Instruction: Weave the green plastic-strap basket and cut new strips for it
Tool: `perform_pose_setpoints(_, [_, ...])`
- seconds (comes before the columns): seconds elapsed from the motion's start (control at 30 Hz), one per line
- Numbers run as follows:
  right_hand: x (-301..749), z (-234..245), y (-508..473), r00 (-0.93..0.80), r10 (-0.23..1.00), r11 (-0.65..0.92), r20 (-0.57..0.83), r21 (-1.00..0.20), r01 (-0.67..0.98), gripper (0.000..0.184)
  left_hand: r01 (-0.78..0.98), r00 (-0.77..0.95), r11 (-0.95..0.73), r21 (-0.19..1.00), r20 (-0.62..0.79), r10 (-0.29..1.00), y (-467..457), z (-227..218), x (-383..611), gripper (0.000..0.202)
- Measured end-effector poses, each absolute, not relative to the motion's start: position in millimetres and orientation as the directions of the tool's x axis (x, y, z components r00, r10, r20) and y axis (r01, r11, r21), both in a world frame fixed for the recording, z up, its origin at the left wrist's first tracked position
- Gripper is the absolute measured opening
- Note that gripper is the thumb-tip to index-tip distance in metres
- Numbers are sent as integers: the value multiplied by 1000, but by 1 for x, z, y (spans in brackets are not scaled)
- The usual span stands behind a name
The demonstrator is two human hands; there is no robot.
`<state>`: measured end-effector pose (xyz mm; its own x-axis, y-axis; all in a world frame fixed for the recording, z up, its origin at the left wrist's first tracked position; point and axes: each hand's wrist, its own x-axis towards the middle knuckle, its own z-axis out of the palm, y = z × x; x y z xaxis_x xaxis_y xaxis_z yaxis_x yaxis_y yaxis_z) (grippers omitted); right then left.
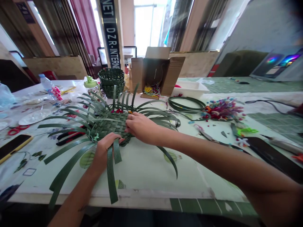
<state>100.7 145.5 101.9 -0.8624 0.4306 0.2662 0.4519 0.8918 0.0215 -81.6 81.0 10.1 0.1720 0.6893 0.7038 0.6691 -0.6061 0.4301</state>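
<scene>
A half-woven basket base (111,126) of flat dark green strips lies on the table, its loose strip ends fanning out on all sides. My left hand (107,145) is closed on the near left edge of the weave, where green strips (111,173) hang toward me. At the right side of the weave, my right hand (137,124) is closed with its fingertips pressed on the strips; what exactly it pinches is hidden. Small red and orange bits (118,111) show at the far edge. A tiny light green piece (96,137) sits at the left edge.
Red-handled pliers (71,135) lie partly under the strips at left. Behind stand a finished green basket (111,82) and an open cardboard box (157,74). Coiled green strip (187,104), fuzzy colourful stems (224,108), scissors (210,137) and a black phone (267,154) lie to the right.
</scene>
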Motion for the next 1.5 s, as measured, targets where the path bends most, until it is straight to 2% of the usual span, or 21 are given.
perform_pose_setpoints(0.07, [91,107,146,-875,420,897,238,33,440,23,658,185,-621,425,708,681,81,10,-82,7])
perform_pose_setpoints(0.1, [86,111,146,-879,425,900,215,1,436,24,654,195,-626,424,706,681,81,10,-82,7])
perform_pose_setpoints(0.2, [69,121,153,-849,510,853,136,-210,478,33,650,210,-628,427,693,689,80,11,-81,6])
perform_pose_setpoints(0.3, [52,121,166,-786,618,695,20,-482,533,42,656,206,-615,437,681,703,78,13,-80,9])
perform_pose_setpoints(0.4, [39,112,176,-753,657,575,-11,-639,511,42,670,213,-607,428,673,709,77,14,-79,12])
perform_pose_setpoints(0.57, [32,103,173,-664,742,343,-87,-802,489,35,683,209,-633,363,734,646,82,9,-79,6])
perform_pose_setpoints(0.67, [37,105,169,-678,733,324,-60,-845,425,34,683,193,-628,374,737,648,83,5,-79,5])
perform_pose_setpoints(0.77, [50,106,170,-744,667,355,-28,-866,351,34,689,160,-605,398,732,663,82,4,-78,6])
perform_pose_setpoints(0.87, [77,103,171,-788,610,524,81,-787,325,28,697,144,-577,426,705,694,79,6,-78,6])
perform_pose_setpoints(0.93, [100,99,169,-801,541,754,255,-570,327,19,695,139,-568,440,693,707,78,7,-78,6])
perform_pose_setpoints(1.0, [123,96,165,-856,380,913,350,-287,289,16,689,142,-577,439,699,701,77,9,-77,6])
perform_pose_setpoints(1.07, [143,93,160,-912,224,974,344,-68,214,20,687,142,-586,430,712,688,77,10,-76,5])
perform_pose_setpoints(1.17, [159,86,154,-939,99,984,329,111,142,26,696,131,-586,416,728,673,76,13,-74,3])
perform_pose_setpoints(1.23, [158,81,154,-940,63,980,334,156,121,27,702,125,-579,414,729,673,75,15,-72,3])
perform_pose_setpoints(1.33, [144,78,156,-928,65,982,368,141,125,26,708,129,-575,409,726,675,75,16,-72,4])
perform_pose_setpoints(1.43, [123,79,158,-906,140,983,398,53,176,23,705,133,-573,417,716,685,74,17,-73,5])
perform_pose_setpoints(1.5, [112,81,158,-887,246,968,390,-55,245,19,698,135,-577,425,712,689,74,18,-73,5])
